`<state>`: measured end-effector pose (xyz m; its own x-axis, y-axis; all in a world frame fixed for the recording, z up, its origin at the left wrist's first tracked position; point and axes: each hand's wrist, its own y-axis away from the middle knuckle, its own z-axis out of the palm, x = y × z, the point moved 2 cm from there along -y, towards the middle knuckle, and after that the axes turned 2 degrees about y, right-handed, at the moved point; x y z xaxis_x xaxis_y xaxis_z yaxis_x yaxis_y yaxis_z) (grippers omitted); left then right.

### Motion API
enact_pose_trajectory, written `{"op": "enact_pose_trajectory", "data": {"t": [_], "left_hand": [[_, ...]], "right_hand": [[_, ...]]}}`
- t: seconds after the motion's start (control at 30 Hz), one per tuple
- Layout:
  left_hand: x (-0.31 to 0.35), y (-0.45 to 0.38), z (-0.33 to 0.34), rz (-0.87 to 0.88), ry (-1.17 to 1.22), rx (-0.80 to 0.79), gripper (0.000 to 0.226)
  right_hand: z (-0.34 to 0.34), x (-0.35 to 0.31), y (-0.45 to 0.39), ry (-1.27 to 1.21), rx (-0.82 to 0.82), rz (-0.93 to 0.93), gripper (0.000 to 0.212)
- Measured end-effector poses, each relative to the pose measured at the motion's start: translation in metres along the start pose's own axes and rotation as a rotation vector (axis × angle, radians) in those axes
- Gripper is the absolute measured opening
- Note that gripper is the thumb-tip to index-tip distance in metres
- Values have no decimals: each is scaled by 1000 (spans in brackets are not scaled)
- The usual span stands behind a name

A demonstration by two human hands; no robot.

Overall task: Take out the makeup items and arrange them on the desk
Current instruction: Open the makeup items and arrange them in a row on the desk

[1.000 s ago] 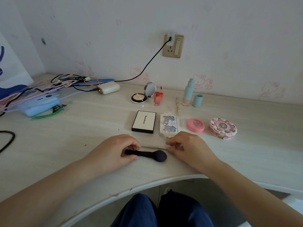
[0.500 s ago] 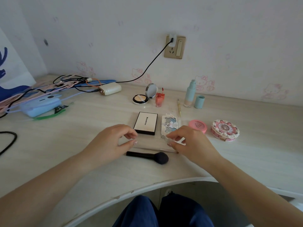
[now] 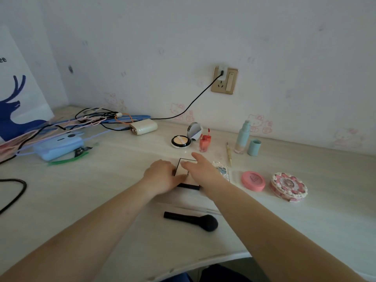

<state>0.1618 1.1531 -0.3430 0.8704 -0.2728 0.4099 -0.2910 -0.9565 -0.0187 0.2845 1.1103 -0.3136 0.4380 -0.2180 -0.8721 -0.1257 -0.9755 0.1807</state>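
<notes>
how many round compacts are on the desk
3: open cushion compact behind the hands, pink compact right of them, cake-style compact furthest right. None seem hidden.
</notes>
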Motion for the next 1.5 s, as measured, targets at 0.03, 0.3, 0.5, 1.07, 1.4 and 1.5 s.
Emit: {"op": "enact_pose_trajectory", "data": {"t": [0.03,0.3,0.5,1.07,1.4,1.5], "left_hand": [[1,-2,1,11,7,20,45],[8,6,-13,115,512,78,20],[31,23,-35,57,1068,109,44],[24,26,-41,-67,1483,10,25],[19,26,-41,-173,1456,177,26],[8,25,-42,-289,1620,207,26]], "right_hand": [[2,0,-2,-6,12,16,65],[4,0,-7,-238,118,-5,50],[10,-21,-7,-396,172,-61,60],[12,-32,-16,-511,50,-145,39],[9,-34,-17,-596,96,-124,15],[-2,-37,-19,-752,74,-111,6]]}}
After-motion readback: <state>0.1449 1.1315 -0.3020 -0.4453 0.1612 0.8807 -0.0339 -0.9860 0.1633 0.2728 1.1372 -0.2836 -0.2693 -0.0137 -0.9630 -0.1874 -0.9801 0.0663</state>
